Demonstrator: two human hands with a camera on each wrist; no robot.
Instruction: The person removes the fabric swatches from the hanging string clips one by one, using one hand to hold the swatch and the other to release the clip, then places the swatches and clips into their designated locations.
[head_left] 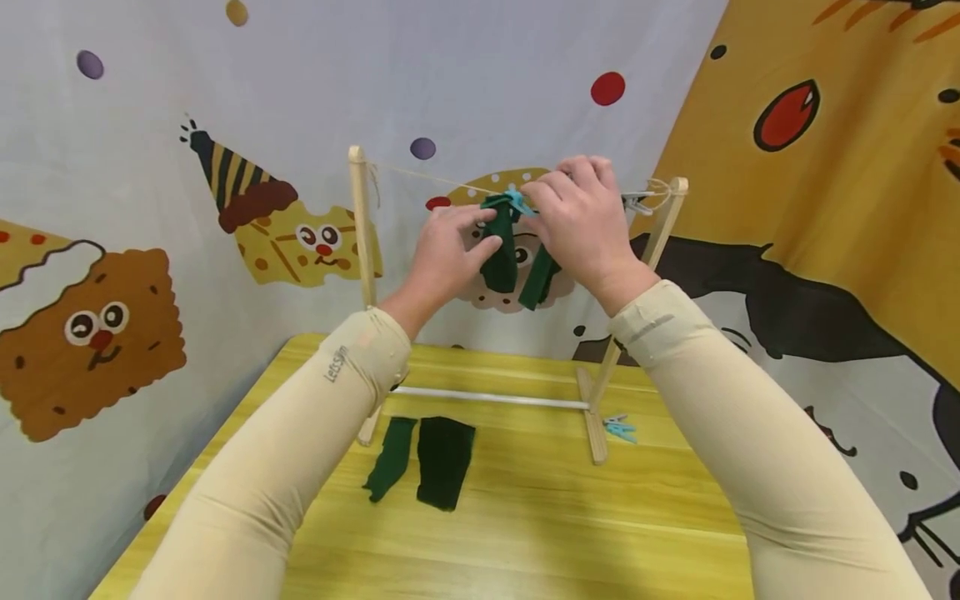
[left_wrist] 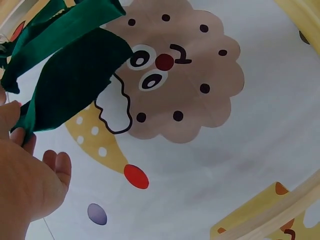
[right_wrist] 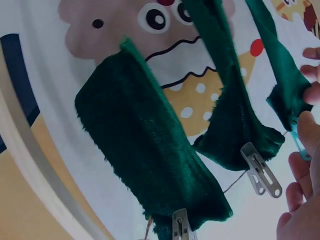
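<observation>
My left hand (head_left: 448, 248) pinches the top edge of a green cloth strip (head_left: 499, 260) that hangs at a thin string. In my right hand (head_left: 583, 218) is a light blue clothespin (head_left: 517, 200), pinched at the top of that strip. Two more green cloths (right_wrist: 145, 135) hang from the string, each in a grey clothespin (right_wrist: 261, 170); in the head view my right hand hides most of them. The left wrist view shows the fingers of my left hand at the edge of the green cloth (left_wrist: 75, 82).
The string (head_left: 420, 174) runs between two wooden posts (head_left: 362, 225) joined by a white bar (head_left: 491, 397) below. Two green cloth pieces (head_left: 446, 462) lie on the yellow wooden table (head_left: 525, 533). Blue clothespins (head_left: 620, 428) lie by the right foot.
</observation>
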